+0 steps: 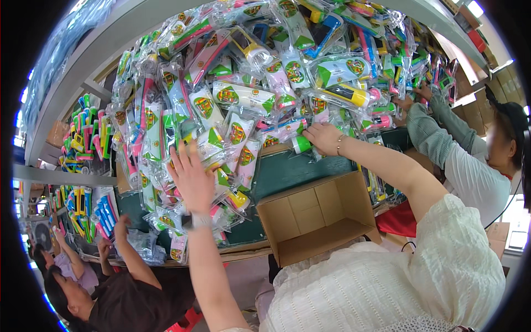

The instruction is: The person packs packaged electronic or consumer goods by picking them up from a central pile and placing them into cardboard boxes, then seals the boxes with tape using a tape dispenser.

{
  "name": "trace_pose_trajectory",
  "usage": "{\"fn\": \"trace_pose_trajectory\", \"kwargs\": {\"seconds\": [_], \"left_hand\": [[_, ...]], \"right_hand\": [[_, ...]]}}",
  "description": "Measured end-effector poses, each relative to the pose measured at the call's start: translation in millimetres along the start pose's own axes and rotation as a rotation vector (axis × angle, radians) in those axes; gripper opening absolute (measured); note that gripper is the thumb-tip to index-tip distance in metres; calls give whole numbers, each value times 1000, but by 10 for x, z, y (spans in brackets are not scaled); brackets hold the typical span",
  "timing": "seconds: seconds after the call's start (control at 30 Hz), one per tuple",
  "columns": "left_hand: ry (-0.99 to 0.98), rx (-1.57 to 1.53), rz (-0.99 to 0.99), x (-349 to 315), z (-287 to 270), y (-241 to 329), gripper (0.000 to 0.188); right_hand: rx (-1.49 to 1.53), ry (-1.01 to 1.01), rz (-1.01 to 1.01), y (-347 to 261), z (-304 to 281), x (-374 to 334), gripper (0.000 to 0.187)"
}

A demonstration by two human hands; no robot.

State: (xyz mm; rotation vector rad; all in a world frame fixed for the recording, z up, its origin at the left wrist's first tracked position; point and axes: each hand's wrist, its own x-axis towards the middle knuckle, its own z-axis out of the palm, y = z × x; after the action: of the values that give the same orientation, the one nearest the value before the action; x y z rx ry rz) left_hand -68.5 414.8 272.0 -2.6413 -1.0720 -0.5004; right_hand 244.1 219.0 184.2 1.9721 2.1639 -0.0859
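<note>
A deep heap of clear plastic bags [243, 97] covers the table, each holding a colourful toy-like tube with a pink, green, yellow or blue end and a printed card. My left hand [192, 180], a watch on its wrist, is over the near left part of the heap with its fingers spread. It holds nothing that I can see. At the heap's near edge, my right hand [325, 138] has its fingers curled over a bagged tube with a green end [301, 144]. Part of that bag is hidden beneath the hand.
An open cardboard box [317, 216] stands against my front, below the green tabletop [282, 172]. At right a co-worker's hands [415, 99] reach into the heap. Another co-worker's hands [113, 235] are at left, near unbagged tubes [86, 135]. A metal frame [69, 176] edges the table.
</note>
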Motion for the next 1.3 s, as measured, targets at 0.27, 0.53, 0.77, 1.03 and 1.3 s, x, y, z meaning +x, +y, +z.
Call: {"fn": "trace_pose_trajectory", "kwargs": {"seconds": [0.27, 0.53, 0.77, 1.03, 1.3], "left_hand": [[-177, -239, -12, -111, -341, -255, 52], [-575, -2030, -1142, -1748, -44, 637, 29], [-612, -2114, -1383, -2079, 111, 826, 37], [-435, -1932, -773, -1357, -791, 610, 40], [-205, -375, -141, -793, -432, -121, 53]], "right_hand": [[691, -66, 251, -341, -1592, -325, 61], [1475, -434, 585, -1843, -337, -253, 73], [1167, 331, 1066, -2860, 444, 71, 58], [1294, -182, 163, -1703, -1126, -351, 68], [995, -494, -20, -991, -1669, -670, 64]]}}
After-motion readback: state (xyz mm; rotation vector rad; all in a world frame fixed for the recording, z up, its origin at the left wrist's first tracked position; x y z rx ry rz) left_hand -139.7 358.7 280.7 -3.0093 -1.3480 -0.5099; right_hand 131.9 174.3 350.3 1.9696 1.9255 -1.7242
